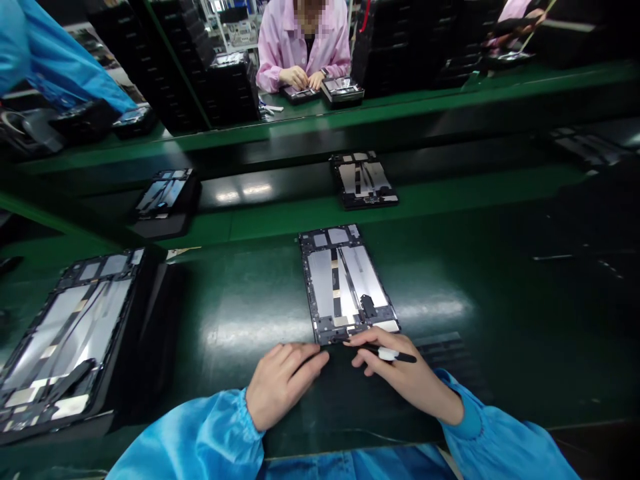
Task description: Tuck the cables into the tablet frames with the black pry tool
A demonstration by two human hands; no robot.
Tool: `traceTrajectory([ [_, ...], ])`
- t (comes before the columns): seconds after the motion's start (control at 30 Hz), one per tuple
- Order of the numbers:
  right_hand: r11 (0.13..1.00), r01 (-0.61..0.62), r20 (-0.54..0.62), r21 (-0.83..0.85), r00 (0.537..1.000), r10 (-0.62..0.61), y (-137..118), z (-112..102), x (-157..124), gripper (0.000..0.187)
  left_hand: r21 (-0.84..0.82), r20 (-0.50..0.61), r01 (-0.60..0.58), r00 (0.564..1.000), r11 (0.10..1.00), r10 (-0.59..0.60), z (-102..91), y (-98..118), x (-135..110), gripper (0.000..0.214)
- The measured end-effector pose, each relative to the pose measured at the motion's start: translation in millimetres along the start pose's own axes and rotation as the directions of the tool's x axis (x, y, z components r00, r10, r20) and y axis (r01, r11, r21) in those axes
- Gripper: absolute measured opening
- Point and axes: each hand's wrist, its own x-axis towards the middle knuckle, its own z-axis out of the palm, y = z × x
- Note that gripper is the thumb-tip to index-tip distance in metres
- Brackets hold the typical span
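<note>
An opened tablet chassis (345,283) with silver battery cells and dark cables lies flat on the green bench in front of me. My left hand (280,383) rests with fingers curled just below its near left corner; I cannot see anything in it. My right hand (405,377) is closed around a thin black tool with a white band (393,354), whose tip points at the chassis's near edge. Both my sleeves are bright blue.
A stack of similar chassis in a black tray (65,340) sits at my left. Two more units (165,197) (363,180) lie on the conveyor beyond. A person in pink (303,47) works opposite, and a blue sleeve (50,57) shows at the top left.
</note>
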Motion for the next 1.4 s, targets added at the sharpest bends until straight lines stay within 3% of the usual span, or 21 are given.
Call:
traceTrajectory([
  [0.2, 0.973, -0.142, -0.006, 0.184, 0.989, 0.146, 7, 3, -12, 0.028, -0.011, 0.135, -0.021, 0.991, 1.000, 0.022, -2.9, 23, -14, 0.024],
  [0.3, 0.993, -0.099, 0.027, 0.061, 0.995, 0.097, -1, 7, -4, 0.027, -0.043, 0.134, -0.046, 0.990, 0.998, 0.052, 0.0, 22, -13, 0.023],
  [0.4, 0.995, -0.008, 0.009, -0.099, 1.000, 0.009, -3, 12, 4, 0.021, -0.012, 0.134, -0.001, 0.991, 1.000, 0.003, 0.5, 19, -12, 0.028],
  [0.53, 1.000, -0.018, -0.071, -0.022, 0.997, 0.016, 12, 18, -2, 0.021, 0.004, 0.149, 0.031, 0.988, 1.000, -0.031, -0.7, 24, -16, 0.031],
  [0.67, 0.998, -0.067, -0.026, 0.020, 0.997, 0.067, 19, 18, -13, 0.023, -0.052, 0.143, 0.024, 0.990, 0.998, -0.016, 1.0, 33, -20, 0.031],
  [0.8, 0.992, -0.075, -0.003, -0.104, 0.997, 0.075, 8, 16, -9, 0.017, -0.058, 0.142, 0.034, 0.990, 0.998, -0.025, 2.9, 34, -19, 0.030],
  [0.97, 0.956, 0.026, 0.006, -0.291, 1.000, -0.026, -1, 17, 2, 0.013, -0.061, 0.144, 0.030, 0.989, 0.998, -0.020, 3.4, 31, -19, 0.029],
  [1.1, 0.940, 0.060, 0.037, -0.336, 0.998, -0.050, 1, 22, 4, 0.013, -0.054, 0.139, 0.035, 0.990, 0.998, -0.027, 4.4, 31, -19, 0.028],
  [1.23, 0.958, 0.048, 0.038, -0.283, 0.999, -0.039, 6, 23, 0, 0.016, -0.056, 0.135, 0.032, 0.991, 0.998, -0.024, 4.9, 32, -20, 0.028],
  [1.4, 1.000, -0.027, -0.041, 0.002, 0.999, 0.027, -3, 5, 7, 0.020, -0.073, 0.111, 0.037, 0.993, 0.997, -0.028, 1.3, 30, -16, 0.027],
])
